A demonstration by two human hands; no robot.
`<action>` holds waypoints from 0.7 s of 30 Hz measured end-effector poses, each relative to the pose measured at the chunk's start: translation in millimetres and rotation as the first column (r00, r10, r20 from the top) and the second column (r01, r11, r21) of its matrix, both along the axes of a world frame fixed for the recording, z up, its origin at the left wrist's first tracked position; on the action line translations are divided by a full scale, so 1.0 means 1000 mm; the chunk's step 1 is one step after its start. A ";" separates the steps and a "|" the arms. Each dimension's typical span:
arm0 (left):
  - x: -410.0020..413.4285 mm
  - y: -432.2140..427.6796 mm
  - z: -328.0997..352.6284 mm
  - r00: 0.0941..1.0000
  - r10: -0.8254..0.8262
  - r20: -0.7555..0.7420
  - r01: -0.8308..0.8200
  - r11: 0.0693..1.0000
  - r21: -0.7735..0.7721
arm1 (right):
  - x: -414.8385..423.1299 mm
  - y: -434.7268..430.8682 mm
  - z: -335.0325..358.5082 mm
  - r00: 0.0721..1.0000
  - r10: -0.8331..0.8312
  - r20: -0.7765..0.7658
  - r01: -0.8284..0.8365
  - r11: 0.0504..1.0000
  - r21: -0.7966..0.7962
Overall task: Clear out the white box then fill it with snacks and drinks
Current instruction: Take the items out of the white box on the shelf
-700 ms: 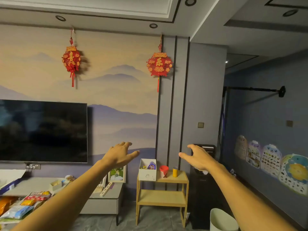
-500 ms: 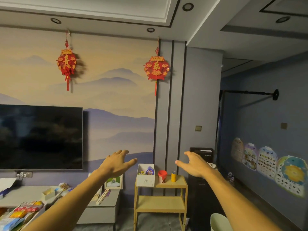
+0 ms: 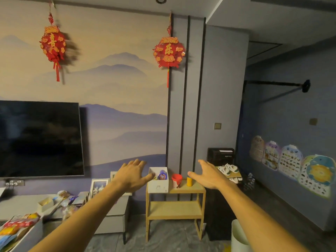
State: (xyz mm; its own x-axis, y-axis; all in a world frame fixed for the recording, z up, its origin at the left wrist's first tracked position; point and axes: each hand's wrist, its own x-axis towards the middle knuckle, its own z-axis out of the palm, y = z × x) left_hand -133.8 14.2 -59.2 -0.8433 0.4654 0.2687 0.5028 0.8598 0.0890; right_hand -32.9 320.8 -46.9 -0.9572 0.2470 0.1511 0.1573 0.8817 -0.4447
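Note:
The white box (image 3: 159, 186) stands on the left end of a small wooden side table (image 3: 187, 189) against the wall. A blue round item and other small things lie inside it. My left hand (image 3: 131, 174) is stretched out with fingers spread, its image overlapping the box's left edge, well short of it in depth. Raised to the right of the table, my right hand (image 3: 208, 174) is open too and holds nothing. Snack packets (image 3: 17, 224) lie at the lower left on a grey cabinet.
A red cup (image 3: 176, 179) and a yellow cup (image 3: 189, 181) stand beside the box. The grey TV cabinet (image 3: 112, 213) on the left carries photo frames and clutter. A black appliance (image 3: 221, 155), shoes and a white bin (image 3: 239, 237) are on the right.
The view has tilted down and moved nearer the side table. Both hands stay outstretched and open, now lower in the frame beside the box.

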 end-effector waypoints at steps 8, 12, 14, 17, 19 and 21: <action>-0.103 0.045 -0.017 0.992 0.064 0.113 -0.083 0.982 0.170 | -0.125 0.048 -0.020 1.000 0.021 0.010 -0.021 1.000 -0.011; -0.160 0.070 -0.029 0.981 0.110 0.159 -0.142 0.968 0.205 | -0.190 0.076 -0.039 0.998 0.061 0.030 -0.061 0.998 -0.030; -0.186 0.083 -0.039 0.976 0.112 0.185 -0.148 0.971 0.190 | -0.221 0.087 -0.050 0.996 0.072 0.050 -0.071 0.997 -0.034; -0.229 0.100 -0.052 0.971 0.115 0.207 -0.151 0.974 0.168 | -0.266 0.098 -0.068 0.991 0.087 0.099 -0.084 0.996 -0.032; -0.260 0.109 -0.059 0.967 0.118 0.227 -0.160 0.972 0.175 | -0.297 0.106 -0.079 0.988 0.097 0.117 -0.094 0.995 -0.032; -0.300 0.119 -0.071 0.964 0.110 0.243 -0.153 0.974 0.166 | -0.333 0.114 -0.089 0.987 0.100 0.128 -0.096 0.995 -0.034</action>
